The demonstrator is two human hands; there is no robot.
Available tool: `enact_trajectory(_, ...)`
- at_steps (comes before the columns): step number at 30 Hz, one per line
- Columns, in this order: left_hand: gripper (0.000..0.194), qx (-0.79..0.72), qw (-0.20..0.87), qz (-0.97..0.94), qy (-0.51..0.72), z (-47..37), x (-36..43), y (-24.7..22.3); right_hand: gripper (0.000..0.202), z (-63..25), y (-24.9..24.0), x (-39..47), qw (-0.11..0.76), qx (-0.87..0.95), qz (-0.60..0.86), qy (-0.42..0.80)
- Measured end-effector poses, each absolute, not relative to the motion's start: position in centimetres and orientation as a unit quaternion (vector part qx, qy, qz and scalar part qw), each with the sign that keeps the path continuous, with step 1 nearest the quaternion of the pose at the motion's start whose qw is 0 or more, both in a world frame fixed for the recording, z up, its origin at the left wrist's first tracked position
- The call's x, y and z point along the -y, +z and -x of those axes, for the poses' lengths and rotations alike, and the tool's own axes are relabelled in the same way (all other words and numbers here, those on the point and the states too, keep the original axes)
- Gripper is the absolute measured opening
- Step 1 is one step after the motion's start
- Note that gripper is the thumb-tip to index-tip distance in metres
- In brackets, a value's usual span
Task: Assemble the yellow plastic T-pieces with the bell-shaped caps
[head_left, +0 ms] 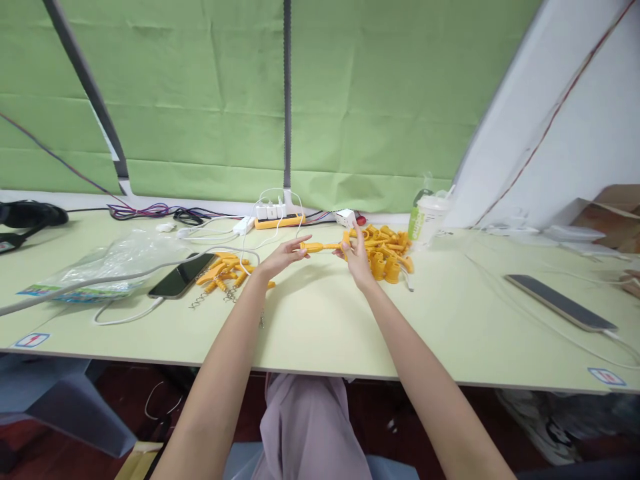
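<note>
Yellow plastic, slim rod-like piece point(314, 247) is held roughly level above the pale green worktop point(325, 327), between both hands. Left hand point(279, 259): thumb and fingers closed on its left end. Right hand point(359, 263): thumb and fingers closed round its right end, one finger pointing up; exact contact partly hidden. Just beside right hand: heap of yellow plastic parts point(385, 241), some cup-shaped and standing at its near edge. Near left hand: smaller pile of yellow plastic pieces with spiral metal wires point(223, 269), next to a dark-screened phone point(181, 276). Clear plastic bag point(117, 263) further left. Orange power strip point(280, 223) with white plugs behind hands; white lidded cup point(432, 215) right of the heap.
</note>
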State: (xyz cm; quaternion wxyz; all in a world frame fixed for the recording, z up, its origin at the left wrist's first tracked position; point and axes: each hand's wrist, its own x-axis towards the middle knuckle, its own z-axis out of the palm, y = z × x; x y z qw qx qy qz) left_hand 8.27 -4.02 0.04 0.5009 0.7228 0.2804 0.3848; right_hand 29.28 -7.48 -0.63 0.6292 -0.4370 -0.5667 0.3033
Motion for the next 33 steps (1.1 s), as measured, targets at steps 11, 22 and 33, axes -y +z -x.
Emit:
enact_trajectory(11, 0.048, -0.262, 0.51, -0.671, 0.47, -7.6, 2.1, -1.2, 0.038, -30.8, 0.8, 8.2, 0.573, 0.602, 0.452, 0.324)
enact_trajectory(22, 0.045, -0.24, 0.53, -0.655, 0.482, -7.8, 2.1, -1.2, 0.041, -30.6, 0.1, 8.0, 0.581, 0.6, 0.476, 0.274)
enact_trajectory(33, 0.047, -0.242, 0.525, -0.642, 0.504, -7.5, 1.9, -1.2, 0.036, -31.3, 0.4, 7.8, 0.559, 0.627, 0.501, 0.21)
